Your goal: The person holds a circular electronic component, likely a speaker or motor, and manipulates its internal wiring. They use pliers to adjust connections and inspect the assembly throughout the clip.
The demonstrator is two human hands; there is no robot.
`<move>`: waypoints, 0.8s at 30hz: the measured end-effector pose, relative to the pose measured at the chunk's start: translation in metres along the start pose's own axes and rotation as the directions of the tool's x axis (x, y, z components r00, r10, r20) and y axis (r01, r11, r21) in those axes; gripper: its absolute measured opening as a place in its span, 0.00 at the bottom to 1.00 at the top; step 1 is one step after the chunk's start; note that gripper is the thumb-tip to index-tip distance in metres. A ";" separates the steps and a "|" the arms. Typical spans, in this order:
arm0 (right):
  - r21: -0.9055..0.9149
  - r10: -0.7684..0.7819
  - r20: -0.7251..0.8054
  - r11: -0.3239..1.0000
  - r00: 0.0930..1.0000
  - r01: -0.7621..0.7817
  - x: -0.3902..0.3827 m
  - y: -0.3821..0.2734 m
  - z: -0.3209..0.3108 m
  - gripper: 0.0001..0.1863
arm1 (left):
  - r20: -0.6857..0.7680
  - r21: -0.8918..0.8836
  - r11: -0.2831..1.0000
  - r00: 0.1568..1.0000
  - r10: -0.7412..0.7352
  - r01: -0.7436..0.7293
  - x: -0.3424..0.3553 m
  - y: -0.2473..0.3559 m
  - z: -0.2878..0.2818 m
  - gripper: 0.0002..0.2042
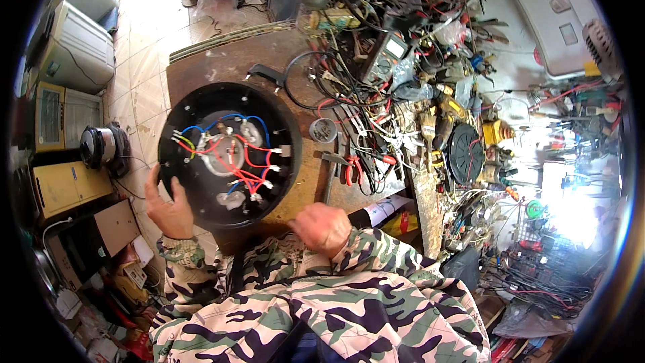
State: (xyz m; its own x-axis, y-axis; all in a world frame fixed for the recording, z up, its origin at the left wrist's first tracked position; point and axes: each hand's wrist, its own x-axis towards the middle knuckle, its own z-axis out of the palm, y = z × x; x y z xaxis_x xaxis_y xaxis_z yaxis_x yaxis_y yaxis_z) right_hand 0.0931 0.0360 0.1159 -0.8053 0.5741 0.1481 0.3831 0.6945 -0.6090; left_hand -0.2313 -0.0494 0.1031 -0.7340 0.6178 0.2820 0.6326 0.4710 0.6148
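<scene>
A round black appliance base (pixel 195 195) lies on the wooden bench with its hollow side up. Red and blue wires (pixel 252 154) with white sleeved ends run across a pale metal disc (pixel 223 154) inside it. My left hand (pixel 169 212) is at the base's near left rim, fingers stretched and apart; whether they press on the rim I cannot tell. Just off its near right side, my right hand (pixel 324 228) is curled closed and blurred above the bench's front edge. Anything inside its fingers is hidden. A black handle piece (pixel 266 75) lies beyond the base.
Right of the base are a small tin of screws (pixel 323 130), red-handled pliers (pixel 353 171) and a hammer (pixel 336 158). A multimeter (pixel 388 54) stands among piled cables behind. A black round cover (pixel 465 153) lies farther right. Appliances, including a cooker (pixel 98 148), stand on the left.
</scene>
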 end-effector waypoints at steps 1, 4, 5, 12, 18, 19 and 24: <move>-0.018 0.101 0.016 0.995 0.995 -0.101 -0.022 0.018 0.003 0.07 | -0.014 -0.022 1.000 1.000 0.005 -0.005 0.001 0.000 0.001 0.22; -0.088 0.381 0.030 0.922 0.924 -0.377 -0.082 0.079 0.005 0.06 | -0.035 0.042 0.999 0.999 0.034 -0.032 -0.001 -0.011 -0.002 0.21; -0.095 0.475 0.020 0.877 0.880 -0.472 -0.097 0.097 0.007 0.07 | -0.047 0.057 0.997 0.997 0.058 -0.056 0.003 -0.010 -0.003 0.21; -0.042 0.722 -0.235 0.662 0.651 -0.748 -0.132 0.198 -0.007 0.11 | -0.141 0.045 0.994 0.985 0.102 -0.096 -0.037 0.047 -0.026 0.10; 0.072 0.723 -0.364 0.650 0.587 -0.756 -0.093 0.244 -0.026 0.19 | 0.192 -0.065 0.973 0.954 0.232 -0.224 -0.111 0.140 0.007 0.08; 0.069 0.705 -0.356 0.675 0.614 -0.735 -0.087 0.250 -0.026 0.20 | 0.241 -0.073 0.975 0.945 0.221 -0.209 -0.125 0.152 0.015 0.09; 0.096 0.665 -0.233 0.742 0.710 -0.663 -0.076 0.240 -0.010 0.29 | 0.379 -0.193 0.954 0.880 0.287 -0.228 -0.160 0.190 0.041 0.10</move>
State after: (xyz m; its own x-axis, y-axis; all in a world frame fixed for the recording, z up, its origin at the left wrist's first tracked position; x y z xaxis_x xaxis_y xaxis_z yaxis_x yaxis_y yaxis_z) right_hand 0.2509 0.1642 -0.0335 -0.2119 0.9701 -0.1181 0.7752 0.0933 -0.6247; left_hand 0.0159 -0.0331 0.1450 -0.3708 0.9172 0.1457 0.7237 0.1870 0.6643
